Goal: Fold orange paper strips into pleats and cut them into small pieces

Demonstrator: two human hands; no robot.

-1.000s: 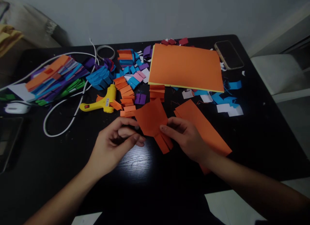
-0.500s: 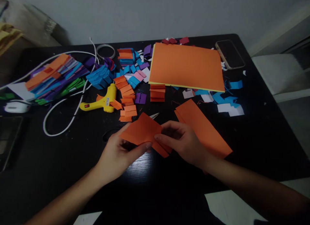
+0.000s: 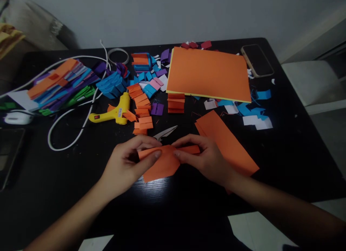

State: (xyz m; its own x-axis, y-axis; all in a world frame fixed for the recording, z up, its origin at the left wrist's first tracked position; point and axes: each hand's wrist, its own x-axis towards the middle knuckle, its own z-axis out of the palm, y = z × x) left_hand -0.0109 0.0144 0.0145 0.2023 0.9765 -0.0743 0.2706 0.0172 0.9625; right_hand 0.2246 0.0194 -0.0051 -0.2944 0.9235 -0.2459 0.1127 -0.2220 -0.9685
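Note:
Both hands grip one piece of orange paper [image 3: 162,165] above the near middle of the table. My left hand [image 3: 127,162] is closed on its left part, thumb on top. My right hand [image 3: 204,155] pinches its right side, where a narrow folded strip juts out between the fingers. Just beyond the hands lie scissors [image 3: 166,132], blades pointing right, their handles hidden behind my left hand. A long orange paper piece [image 3: 225,143] lies partly under my right forearm.
Behind are a yellow glue gun [image 3: 123,108], folded orange pieces [image 3: 142,101], stacked orange sheets [image 3: 208,74] and a phone [image 3: 256,60]. On the left, a white cable [image 3: 50,135] loops near bundled coloured strips [image 3: 65,85]. Blue and white scraps [image 3: 256,119] lie on the right.
The orange paper has been turned in my hands: its wide part now points toward me and a folded strip points right. More of the scissors shows.

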